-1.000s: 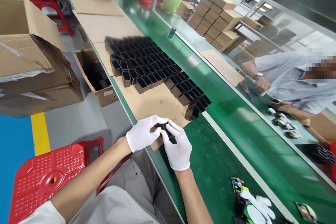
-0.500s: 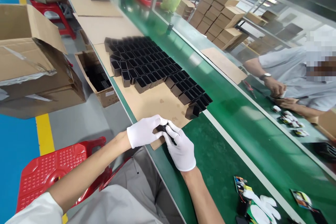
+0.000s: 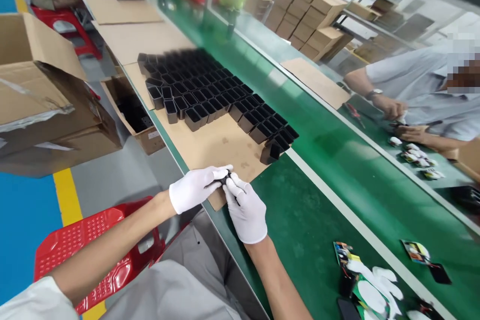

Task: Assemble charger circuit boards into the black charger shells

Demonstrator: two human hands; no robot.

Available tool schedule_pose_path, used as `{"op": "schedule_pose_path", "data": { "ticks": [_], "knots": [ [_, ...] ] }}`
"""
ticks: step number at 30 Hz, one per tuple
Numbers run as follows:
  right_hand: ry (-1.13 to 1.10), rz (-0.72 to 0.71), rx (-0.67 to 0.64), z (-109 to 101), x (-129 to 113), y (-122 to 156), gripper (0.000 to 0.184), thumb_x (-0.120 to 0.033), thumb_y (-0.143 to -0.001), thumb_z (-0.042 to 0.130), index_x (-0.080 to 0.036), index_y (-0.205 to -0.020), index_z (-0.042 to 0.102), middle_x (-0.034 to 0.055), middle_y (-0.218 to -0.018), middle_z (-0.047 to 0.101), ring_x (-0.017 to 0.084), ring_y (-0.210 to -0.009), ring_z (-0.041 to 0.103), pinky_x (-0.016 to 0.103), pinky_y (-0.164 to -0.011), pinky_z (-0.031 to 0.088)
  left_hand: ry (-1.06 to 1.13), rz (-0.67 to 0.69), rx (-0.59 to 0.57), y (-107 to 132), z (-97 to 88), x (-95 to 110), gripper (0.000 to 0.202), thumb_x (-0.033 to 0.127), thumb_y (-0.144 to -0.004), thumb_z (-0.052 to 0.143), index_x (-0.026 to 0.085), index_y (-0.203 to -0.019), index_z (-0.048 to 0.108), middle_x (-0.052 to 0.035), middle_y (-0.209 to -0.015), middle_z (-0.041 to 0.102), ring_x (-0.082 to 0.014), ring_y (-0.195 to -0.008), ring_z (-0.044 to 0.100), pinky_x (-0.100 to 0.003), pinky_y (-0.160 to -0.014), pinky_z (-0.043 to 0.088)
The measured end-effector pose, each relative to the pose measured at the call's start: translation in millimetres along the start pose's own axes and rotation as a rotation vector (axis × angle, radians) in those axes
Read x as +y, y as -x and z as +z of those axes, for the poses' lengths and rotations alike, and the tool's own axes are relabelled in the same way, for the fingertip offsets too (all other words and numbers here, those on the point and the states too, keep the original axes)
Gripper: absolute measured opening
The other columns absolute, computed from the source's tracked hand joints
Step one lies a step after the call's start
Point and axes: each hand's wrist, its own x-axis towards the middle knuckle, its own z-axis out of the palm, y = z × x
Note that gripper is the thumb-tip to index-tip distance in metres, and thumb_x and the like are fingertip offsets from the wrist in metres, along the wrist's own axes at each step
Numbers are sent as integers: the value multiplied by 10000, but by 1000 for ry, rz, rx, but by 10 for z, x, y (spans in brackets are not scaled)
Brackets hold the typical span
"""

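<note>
My left hand (image 3: 193, 191) and my right hand (image 3: 246, 214), both in white gloves, meet over the bench's near edge. Between their fingertips they pinch a small black part (image 3: 225, 178), mostly covered by the fingers, so its exact kind cannot be made out. Under and beyond the hands lies a brown cardboard sheet (image 3: 210, 152). On it, past my hands, rows of open-topped black rectangular cases (image 3: 210, 95) stand packed side by side. The nearest case (image 3: 270, 151) sits at the sheet's right corner.
Circuit boards with white pads (image 3: 369, 295) lie on the green bench (image 3: 296, 220) at lower right. A red stool (image 3: 112, 255) and cardboard boxes (image 3: 48, 105) stand on the left. Across the bench a co-worker (image 3: 416, 95) handles small parts behind a clear divider.
The view has shifted slightly. Both hands still hold the small black part; the left fingers have straightened and lie closer over it, and less of it shows.
</note>
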Motion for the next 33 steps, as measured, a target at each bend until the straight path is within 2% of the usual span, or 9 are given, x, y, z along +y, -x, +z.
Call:
{"op": "schedule_pose_path", "data": {
  "ticks": [7, 11, 15, 17, 20, 24, 28, 30, 33],
  "knots": [
    [-127, 133, 77, -171, -39, -97, 109, -162, -976, 739, -250, -1037, 758, 88, -1139, 818, 206, -1045, 809, 373, -926, 688, -22, 39, 91, 0, 3, 156, 343, 152, -1001, 673, 239, -1328, 617, -94, -1197, 797, -200, -1097, 804, -339, -971, 670],
    [-153, 116, 39, -202, -22, -55, 80, -180, -959, 759, -255, -959, 786, 94, -1148, 822, 205, -1021, 816, 350, -889, 689, -50, 116, 108, 32, 22, 187, 304, 115, -1003, 650, 241, -1276, 604, -143, -1351, 759, -209, -1183, 781, -343, -966, 668],
    [-159, 122, 5, -231, -42, -44, 36, -227, -940, 793, -253, -916, 799, 95, -1163, 828, 216, -1024, 824, 340, -898, 691, -119, 162, 141, 109, 71, 148, 375, 60, -996, 616, 273, -1305, 590, -139, -1392, 751, -195, -1104, 807, -341, -895, 680],
    [-155, 142, 6, -240, -54, -60, 19, -229, -944, 790, -241, -958, 786, 87, -1129, 837, 212, -1011, 826, 340, -911, 691, -136, 160, 158, 139, 97, 133, 391, 48, -993, 608, 280, -1307, 587, -127, -1377, 760, -200, -1122, 805, -344, -890, 681],
    [-118, 129, -11, -240, -40, -63, 131, -216, -969, 758, -231, -1097, 782, 85, -1128, 843, 211, -1015, 828, 336, -932, 688, -124, 131, 165, 141, 129, 146, 371, 59, -988, 622, 270, -1290, 579, -127, -1343, 773, -209, -1159, 794, -353, -908, 679],
    [-26, 27, -88, -222, 56, 16, 207, -221, -987, 742, -271, -1180, 798, 100, -1296, 803, 237, -1053, 824, 352, -913, 692, -66, 71, 144, 87, 140, 204, 319, 89, -984, 633, 276, -1233, 560, -128, -1377, 754, -218, -1177, 783, -402, -943, 672],
    [38, -52, -112, -257, 114, 36, 317, -215, -998, 728, -320, -1296, 758, 76, -1326, 793, 224, -1036, 827, 328, -876, 700, 15, 11, 115, 47, 100, 252, 343, 94, -978, 610, 289, -1253, 549, -102, -1402, 740, -232, -1233, 756, -459, -1014, 645],
    [62, -68, -90, -306, 88, -22, 380, -179, -996, 727, -326, -1347, 724, 74, -1349, 782, 220, -1098, 812, 327, -927, 689, 113, -91, 161, 42, 75, 263, 371, 134, -997, 599, 275, -1336, 547, -119, -1453, 698, -249, -1315, 706, -495, -1092, 600],
    [106, -37, 32, -339, 24, -128, 518, -116, -950, 775, -321, -1414, 669, 76, -1371, 771, 220, -1183, 784, 340, -1017, 662, 322, -260, 339, 36, 71, 254, 355, 269, -1072, 545, 262, -1426, 528, -137, -1500, 650, -269, -1361, 658, -536, -1151, 540]
  ]
}}
